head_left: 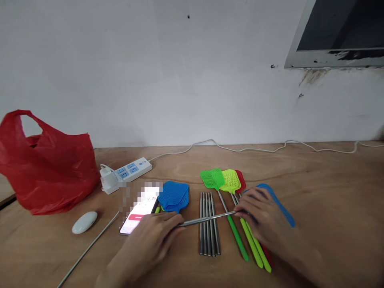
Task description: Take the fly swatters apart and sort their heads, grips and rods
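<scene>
My left hand (154, 236) is closed round one end of a thin metal rod (207, 219), which stretches sideways above the table. My right hand (264, 212) grips the rod's other end, and a blue mesh fly swatter head (280, 206) shows just behind those fingers. Whether rod and head are joined is hidden. Below the rod, several loose metal rods (209, 236) lie side by side. To their right are a green fly swatter (237, 236), yellow-green fly swatters (252, 244) and a red swatter head (241, 180). Stacked blue swatter heads (174, 196) lie beyond my left hand.
A lit phone (141, 208) lies left of the blue heads. Behind it is a white power strip (133, 170) with a cable along the wall. A red plastic bag (51, 172) and a white oval mouse-like object (85, 222) are at left.
</scene>
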Demonstrator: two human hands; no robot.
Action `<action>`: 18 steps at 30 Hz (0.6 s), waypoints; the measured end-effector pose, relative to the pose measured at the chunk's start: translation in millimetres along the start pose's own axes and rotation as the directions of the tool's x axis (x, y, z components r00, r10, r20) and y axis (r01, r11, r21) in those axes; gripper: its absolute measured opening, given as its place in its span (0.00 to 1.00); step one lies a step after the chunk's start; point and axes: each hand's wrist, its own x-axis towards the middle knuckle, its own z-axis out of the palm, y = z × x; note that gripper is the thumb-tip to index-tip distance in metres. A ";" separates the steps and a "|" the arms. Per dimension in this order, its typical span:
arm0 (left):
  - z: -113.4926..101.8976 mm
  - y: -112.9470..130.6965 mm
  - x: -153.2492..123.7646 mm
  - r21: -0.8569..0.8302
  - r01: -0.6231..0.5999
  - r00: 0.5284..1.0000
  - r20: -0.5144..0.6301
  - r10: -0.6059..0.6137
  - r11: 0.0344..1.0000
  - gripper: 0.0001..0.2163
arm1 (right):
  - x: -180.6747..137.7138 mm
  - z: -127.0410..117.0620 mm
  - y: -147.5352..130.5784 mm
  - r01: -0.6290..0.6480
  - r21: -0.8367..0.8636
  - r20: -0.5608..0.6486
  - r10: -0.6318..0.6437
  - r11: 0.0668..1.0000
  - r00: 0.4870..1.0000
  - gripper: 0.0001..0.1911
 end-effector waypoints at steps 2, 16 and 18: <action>-6.1 -8.1 -6.3 0.023 0.000 1.000 -0.031 0.001 1.000 0.12 | -6.5 -4.8 10.6 -0.012 0.045 0.017 0.011 0.999 1.000 0.11; 25.7 17.6 0.0 0.083 -0.045 0.995 0.094 0.037 0.996 0.14 | -0.5 9.9 -34.6 0.080 0.187 0.136 -0.106 0.979 0.985 0.08; 24.5 16.1 -2.3 0.081 -0.054 0.995 0.087 0.046 0.995 0.14 | 1.8 11.6 -34.9 0.123 0.135 0.158 -0.144 0.983 0.977 0.09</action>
